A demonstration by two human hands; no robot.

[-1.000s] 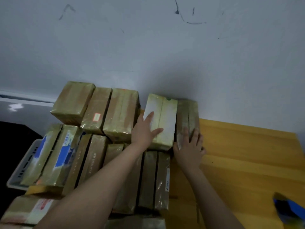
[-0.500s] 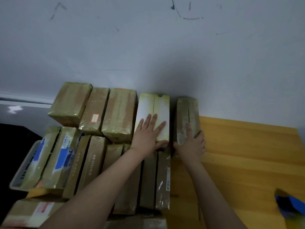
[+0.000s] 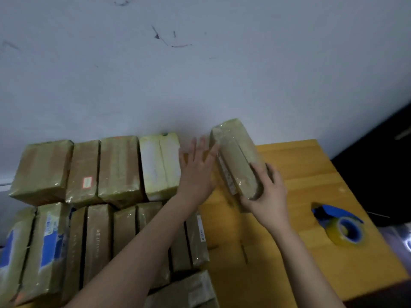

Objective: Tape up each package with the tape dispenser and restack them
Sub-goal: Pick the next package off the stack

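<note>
Beside stack [image 3: 120,170]: right hand [image 3: 266,196] grip clamps tilted package [image 3: 238,158] near end; left hand [image 3: 196,172] spread, empty.

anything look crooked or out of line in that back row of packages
Yes: the rightmost package sits skewed, its far end angled left while the other back-row packages stand parallel. The right hand grips its near end; the left hand lies open beside it. Nothing looks torn or spilled.
</note>
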